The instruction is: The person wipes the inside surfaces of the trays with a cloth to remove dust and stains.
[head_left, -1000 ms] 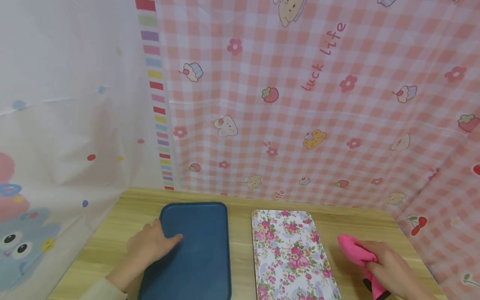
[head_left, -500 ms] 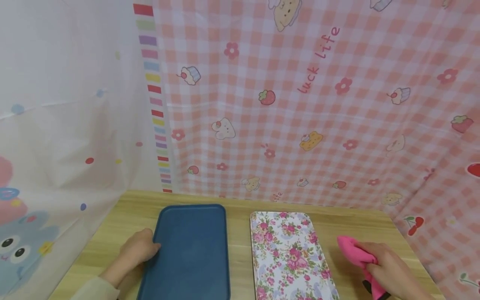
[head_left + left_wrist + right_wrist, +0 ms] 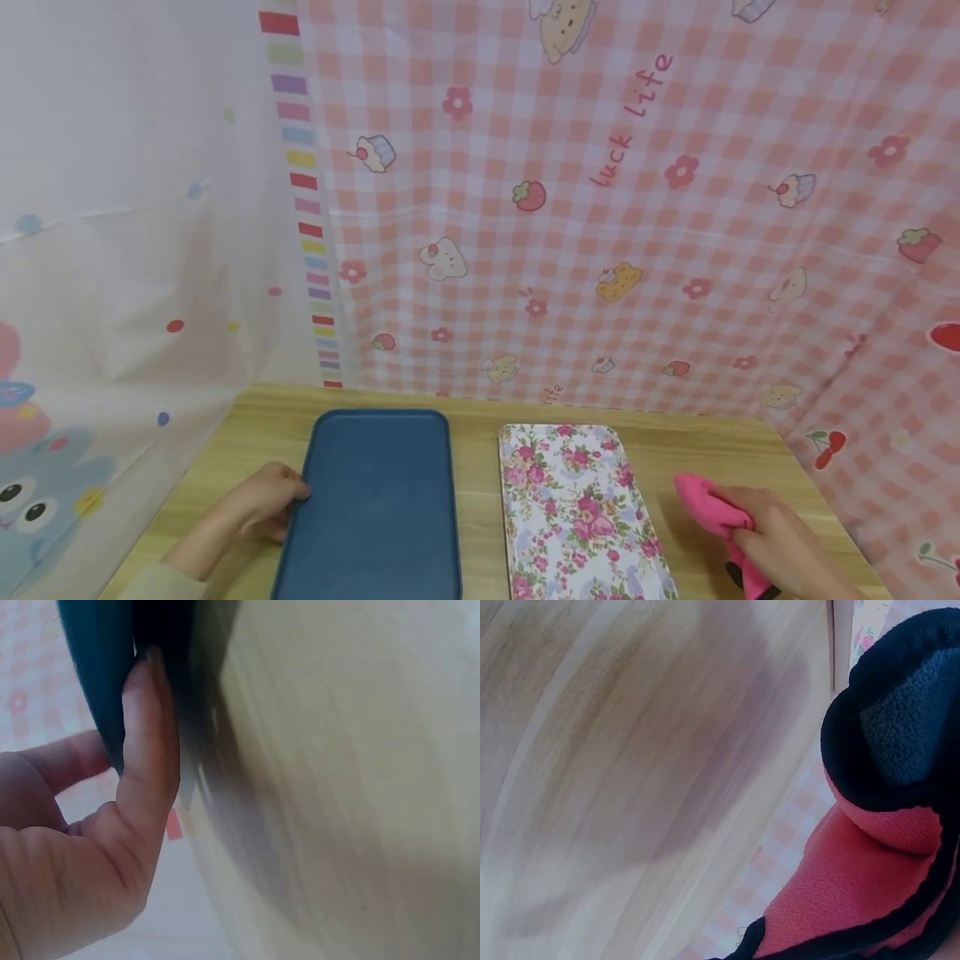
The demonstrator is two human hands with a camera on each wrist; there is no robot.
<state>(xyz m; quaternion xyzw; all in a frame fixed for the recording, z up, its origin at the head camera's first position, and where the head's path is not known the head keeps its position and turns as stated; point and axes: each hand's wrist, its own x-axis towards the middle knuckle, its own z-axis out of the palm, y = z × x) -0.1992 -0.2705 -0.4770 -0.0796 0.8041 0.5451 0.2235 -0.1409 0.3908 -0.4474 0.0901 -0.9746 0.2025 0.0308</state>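
A dark blue rectangular tray (image 3: 382,508) lies on the wooden table in the head view. My left hand (image 3: 258,504) pinches its left edge. In the left wrist view the tray's edge (image 3: 94,667) runs between the thumb and the straight fingers (image 3: 150,735), with a shadowed gap below it. At the right, my right hand (image 3: 783,537) grips a bunched pink cloth (image 3: 705,502) with black trim. The right wrist view shows the cloth's pink folds (image 3: 847,877), its black edging and a dark grey fleecy patch; the right fingers are mostly hidden there.
A white tray with pink roses (image 3: 588,521) lies between the blue tray and the right hand. The wooden table (image 3: 480,492) ends at a pink checked curtain (image 3: 525,250) behind and at the right. A white curtain (image 3: 150,250) hangs at the left.
My left hand has drawn back from over the blue tray to its left edge and now pinches that edge. The right hand and pink cloth stay nearly still. The head view has shifted slightly.
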